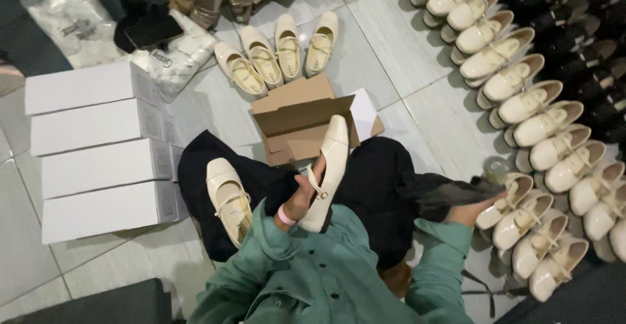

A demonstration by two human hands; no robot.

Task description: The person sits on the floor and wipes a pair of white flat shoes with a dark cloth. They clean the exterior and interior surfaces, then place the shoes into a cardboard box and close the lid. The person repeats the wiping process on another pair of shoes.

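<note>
Holding a glossy cream strapped flat shoe upright over your lap, your left hand is clamped round its buckle side. Its mate rests on your left knee, near the open cardboard box. Your right hand reaches into a dark cloth beside the shoe row; its grip can't be made out. Tilting your knee could slide the mate off.

glossy cream patent shoe, matt brown cardboard box, smooth floor tiles

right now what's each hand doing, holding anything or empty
Left hand: closed on a cream strap shoe, held up over the lap.
Right hand: reaching to the row of cream shoes; grip cannot be told.
</note>
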